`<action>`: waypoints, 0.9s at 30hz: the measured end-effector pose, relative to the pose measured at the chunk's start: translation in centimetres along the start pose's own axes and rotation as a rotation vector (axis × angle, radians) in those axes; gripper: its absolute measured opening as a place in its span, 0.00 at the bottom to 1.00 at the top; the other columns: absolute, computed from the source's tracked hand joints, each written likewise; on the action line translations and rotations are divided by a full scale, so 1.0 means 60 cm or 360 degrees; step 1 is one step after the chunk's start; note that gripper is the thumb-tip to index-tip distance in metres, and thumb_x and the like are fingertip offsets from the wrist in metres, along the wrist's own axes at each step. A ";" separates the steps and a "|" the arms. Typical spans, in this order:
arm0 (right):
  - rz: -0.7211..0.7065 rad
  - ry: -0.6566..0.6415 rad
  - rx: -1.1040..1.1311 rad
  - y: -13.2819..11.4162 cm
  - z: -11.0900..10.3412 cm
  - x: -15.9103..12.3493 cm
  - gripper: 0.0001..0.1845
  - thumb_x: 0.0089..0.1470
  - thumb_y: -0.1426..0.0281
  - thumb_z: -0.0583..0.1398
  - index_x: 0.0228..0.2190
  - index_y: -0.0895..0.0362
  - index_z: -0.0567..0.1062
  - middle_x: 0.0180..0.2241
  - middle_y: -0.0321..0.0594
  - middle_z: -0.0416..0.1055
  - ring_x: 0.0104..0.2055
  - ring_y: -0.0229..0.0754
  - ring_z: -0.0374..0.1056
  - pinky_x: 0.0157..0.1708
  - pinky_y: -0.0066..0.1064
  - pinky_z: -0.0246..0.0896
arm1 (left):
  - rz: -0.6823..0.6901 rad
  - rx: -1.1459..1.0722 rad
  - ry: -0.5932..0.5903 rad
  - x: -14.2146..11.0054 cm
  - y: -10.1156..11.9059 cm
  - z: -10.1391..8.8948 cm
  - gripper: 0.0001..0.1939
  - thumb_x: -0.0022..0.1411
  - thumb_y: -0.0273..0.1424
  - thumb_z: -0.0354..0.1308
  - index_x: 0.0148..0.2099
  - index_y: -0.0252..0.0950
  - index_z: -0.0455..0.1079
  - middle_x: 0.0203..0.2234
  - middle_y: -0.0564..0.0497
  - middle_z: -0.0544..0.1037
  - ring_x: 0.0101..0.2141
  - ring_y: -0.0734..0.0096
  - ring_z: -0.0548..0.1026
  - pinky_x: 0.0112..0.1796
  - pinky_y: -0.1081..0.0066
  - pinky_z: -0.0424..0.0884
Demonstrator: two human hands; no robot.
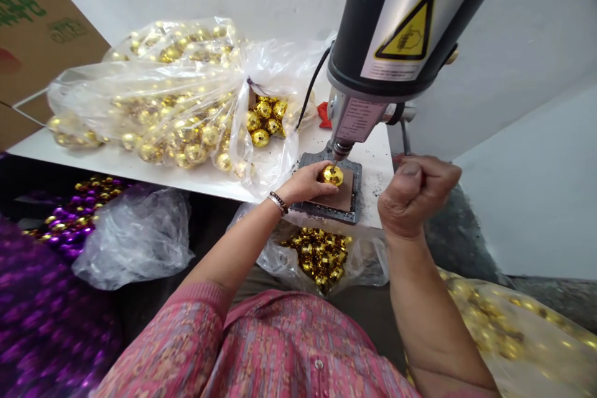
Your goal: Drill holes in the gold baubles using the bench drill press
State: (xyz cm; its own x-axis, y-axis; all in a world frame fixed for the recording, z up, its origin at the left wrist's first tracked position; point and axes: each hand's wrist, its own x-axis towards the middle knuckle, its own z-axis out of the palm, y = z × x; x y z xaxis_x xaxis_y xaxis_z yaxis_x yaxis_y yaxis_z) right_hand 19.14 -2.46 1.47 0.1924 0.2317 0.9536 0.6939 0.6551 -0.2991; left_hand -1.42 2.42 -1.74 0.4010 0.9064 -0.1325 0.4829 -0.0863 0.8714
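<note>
Head view, with a cardboard box [41, 31] at the far left edge and, below it, a heap of purple-and-gold mirrored balls [69, 217] beside a crumpled clear plastic bag [135, 239]. A blurred purple mass [46, 323] fills the lower left corner. On the white worktop [140, 165], a large clear bag of gold mirrored balls [153, 106] lies tied and bulging, with loose gold balls [261, 121] showing at its opening. The person's left hand [303, 183], a beaded bracelet [278, 203] at the wrist, has its grip closed around one gold mirror ball [333, 175], pinching it between the fingers and thumb. That ball sits directly under the drill bit and chuck [342, 149] of a black bench drill [401, 25], just above a brown pad [342, 199] on a dark metal base plate [354, 186]. Below the worktop's front edge, an open bag holds more gold balls [317, 258]. The right hand [415, 196] is curled into a tight fist, raised beside the drill, with a metal lever [405, 137] running down behind it. At the far right, a blurred bag of gold balls [494, 323] sits low.
</note>
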 end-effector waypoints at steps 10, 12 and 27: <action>0.0538 -0.0283 0.0015 0.024 0.014 0.195 0.16 0.76 0.64 0.50 0.32 0.52 0.63 0.29 0.31 0.64 0.28 0.32 0.58 0.34 0.31 0.53 | -0.0013 0.0037 0.0120 -0.049 0.009 0.002 0.35 0.62 0.32 0.77 0.70 0.36 0.78 0.54 0.46 0.89 0.54 0.55 0.86 0.60 0.59 0.81; 0.0534 -0.0288 0.0020 0.030 0.017 0.200 0.15 0.76 0.64 0.52 0.33 0.51 0.63 0.30 0.32 0.64 0.28 0.33 0.58 0.33 0.31 0.55 | 0.0061 0.0088 -0.0002 -0.081 0.008 -0.003 0.36 0.63 0.35 0.77 0.71 0.36 0.78 0.55 0.45 0.89 0.53 0.55 0.86 0.59 0.58 0.82; 0.0431 -0.0161 0.0006 0.007 0.010 0.178 0.16 0.71 0.63 0.58 0.31 0.53 0.62 0.28 0.32 0.60 0.27 0.31 0.58 0.31 0.31 0.47 | -0.0219 0.0813 0.0765 -0.032 -0.028 -0.165 0.24 0.77 0.21 0.54 0.67 0.35 0.83 0.57 0.35 0.88 0.61 0.48 0.83 0.65 0.53 0.77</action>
State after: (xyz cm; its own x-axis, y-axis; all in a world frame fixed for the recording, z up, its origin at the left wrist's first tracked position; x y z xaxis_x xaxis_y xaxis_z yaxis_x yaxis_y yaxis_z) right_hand 21.06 0.74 11.51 0.2999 0.4690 0.8307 0.6241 0.5621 -0.5427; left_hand -10.69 4.89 1.74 -0.0205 0.9948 0.0998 0.8558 -0.0342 0.5161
